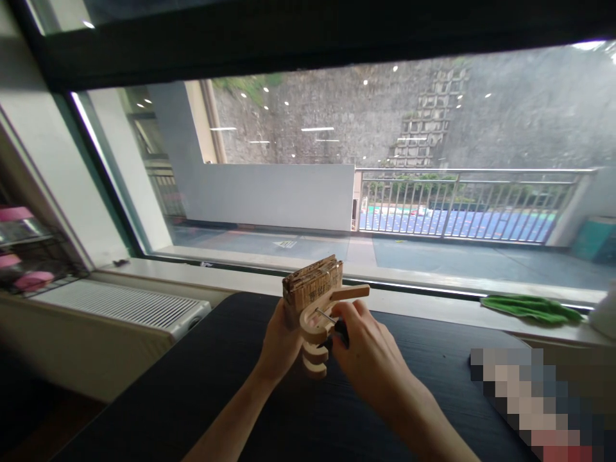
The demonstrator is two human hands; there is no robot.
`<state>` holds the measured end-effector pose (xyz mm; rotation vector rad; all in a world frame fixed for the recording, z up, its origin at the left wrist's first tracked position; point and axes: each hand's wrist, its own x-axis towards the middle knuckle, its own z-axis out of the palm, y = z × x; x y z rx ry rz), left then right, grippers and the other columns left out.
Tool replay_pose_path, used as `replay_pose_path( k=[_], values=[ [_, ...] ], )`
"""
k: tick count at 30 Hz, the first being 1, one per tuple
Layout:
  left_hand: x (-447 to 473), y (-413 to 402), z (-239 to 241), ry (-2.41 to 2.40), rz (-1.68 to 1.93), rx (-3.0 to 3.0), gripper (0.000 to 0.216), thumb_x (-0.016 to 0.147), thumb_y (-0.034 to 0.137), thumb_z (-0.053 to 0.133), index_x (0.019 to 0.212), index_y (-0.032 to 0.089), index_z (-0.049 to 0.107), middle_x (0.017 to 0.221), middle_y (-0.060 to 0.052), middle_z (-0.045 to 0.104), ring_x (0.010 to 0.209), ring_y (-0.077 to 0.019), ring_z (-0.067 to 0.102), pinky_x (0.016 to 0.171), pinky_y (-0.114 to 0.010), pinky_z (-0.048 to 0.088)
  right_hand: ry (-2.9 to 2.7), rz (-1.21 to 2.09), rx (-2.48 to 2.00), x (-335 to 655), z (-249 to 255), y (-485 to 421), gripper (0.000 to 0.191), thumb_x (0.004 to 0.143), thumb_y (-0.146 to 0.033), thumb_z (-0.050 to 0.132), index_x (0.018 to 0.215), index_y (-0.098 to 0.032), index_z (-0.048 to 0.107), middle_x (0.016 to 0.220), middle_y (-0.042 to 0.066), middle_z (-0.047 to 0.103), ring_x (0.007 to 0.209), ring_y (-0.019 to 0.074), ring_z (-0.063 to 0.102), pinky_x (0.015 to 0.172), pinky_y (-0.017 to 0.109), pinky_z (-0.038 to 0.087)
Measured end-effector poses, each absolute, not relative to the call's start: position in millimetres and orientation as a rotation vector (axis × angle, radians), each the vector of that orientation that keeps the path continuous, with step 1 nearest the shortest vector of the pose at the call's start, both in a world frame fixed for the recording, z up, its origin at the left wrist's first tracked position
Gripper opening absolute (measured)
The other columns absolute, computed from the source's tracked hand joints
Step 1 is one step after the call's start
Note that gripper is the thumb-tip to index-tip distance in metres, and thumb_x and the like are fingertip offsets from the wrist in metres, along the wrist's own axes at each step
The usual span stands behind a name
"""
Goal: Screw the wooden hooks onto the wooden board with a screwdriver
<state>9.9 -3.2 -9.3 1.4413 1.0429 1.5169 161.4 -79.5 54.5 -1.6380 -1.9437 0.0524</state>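
Note:
My left hand (280,340) is wrapped round a small wooden assembly (315,295), a block of stacked plywood pieces with curved hook-shaped parts below. It is held upright above a black table (202,385). My right hand (363,343) is closed on a small screwdriver (332,321) with a dark handle. Its thin metal shaft points left into the curved wooden part. Both hands are close together at the middle of the view.
A wide window fills the far side, with a pale sill (231,273) behind the table. A green cloth (532,308) lies on the sill at right. A white radiator (125,305) and a wire rack with pink items (29,256) stand at left.

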Motion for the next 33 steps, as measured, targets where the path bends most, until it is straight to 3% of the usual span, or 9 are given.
replay_pose_path(
  k=[3,11,20,26,29,33],
  values=[
    [11.2,-5.1,-7.0,1.005,1.528,1.388,0.051,0.056,0.024,0.075,0.103,0.019,0.056,0.1,-0.004,0.065,0.088,-0.0199,0.06,0.074,-0.026,0.046,-1.94,0.0,-1.668,157.8,55.9,-80.4,0.023,0.077,-0.012,0.046,0.098,-0.021,0.049,0.098,0.004,0.054,0.07,0.0152,0.057,0.056,0.026,0.03],
    [11.1,-5.2,-6.2,1.001,1.539,1.359,0.051,0.057,0.023,0.074,0.104,0.019,0.055,0.1,-0.004,0.065,0.089,-0.0194,0.059,0.073,-0.025,0.046,-1.983,-0.217,-1.674,151.8,55.1,-81.3,0.016,0.082,-0.011,0.044,0.093,-0.021,0.05,0.093,0.004,0.056,0.071,0.0151,0.058,0.053,0.025,0.028],
    [11.0,-3.7,-8.8,0.976,1.535,1.367,0.047,0.06,0.022,0.072,0.104,0.019,0.054,0.097,-0.004,0.065,0.09,-0.0199,0.059,0.074,-0.026,0.046,-1.963,0.009,-1.645,160.7,48.5,-75.6,0.014,0.087,-0.024,0.041,0.088,-0.02,0.055,0.086,0.003,0.062,0.076,0.0168,0.059,0.062,0.026,0.033],
    [9.3,-0.9,-9.8,1.014,1.533,1.387,0.046,0.062,0.026,0.072,0.103,0.018,0.054,0.097,-0.004,0.065,0.089,-0.019,0.059,0.075,-0.027,0.046,-1.978,0.073,-1.632,162.9,46.2,-72.7,0.023,0.09,-0.027,0.034,0.086,-0.022,0.056,0.083,0.001,0.062,0.073,0.0152,0.058,0.059,0.026,0.03],
    [9.8,-0.1,-11.9,0.968,1.525,1.39,0.048,0.062,0.025,0.072,0.105,0.018,0.053,0.098,-0.004,0.064,0.09,-0.0188,0.06,0.074,-0.026,0.047,-1.97,0.044,-1.623,160.1,47.6,-76.1,0.018,0.086,-0.025,0.039,0.095,-0.022,0.054,0.095,0.003,0.059,0.073,0.015,0.057,0.058,0.026,0.029],
    [10.3,-0.1,-13.6,0.945,1.539,1.38,0.051,0.06,0.022,0.072,0.106,0.018,0.053,0.099,-0.004,0.065,0.089,-0.019,0.06,0.073,-0.026,0.047,-1.943,0.045,-1.627,156.7,48.9,-79.4,0.029,0.076,-0.015,0.047,0.103,-0.022,0.047,0.099,0.004,0.054,0.072,0.0149,0.056,0.056,0.026,0.029]
  ],
)
